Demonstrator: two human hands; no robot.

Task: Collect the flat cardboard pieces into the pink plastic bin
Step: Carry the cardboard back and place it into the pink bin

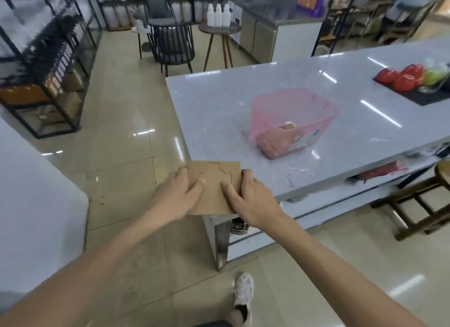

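A flat brown cardboard piece [214, 180] with thin cut lines on its face is held level over the near left corner of the grey counter [219, 102]. My left hand [177, 195] grips its left edge and my right hand [246, 197] grips its right edge, thumbs on top. The pink plastic bin [326, 107] stands on the counter beyond and to the right of the hands. Cardboard pieces [287, 127] lie in its bottom, seen partly through the translucent wall.
Red and green bags [411, 76] sit on a dark mat at the counter's far right. A wooden stool [423, 200] stands at the right. Black chairs [170, 44], a round side table [219, 29] with white bottles and metal shelves [43, 66] stand across the tiled floor.
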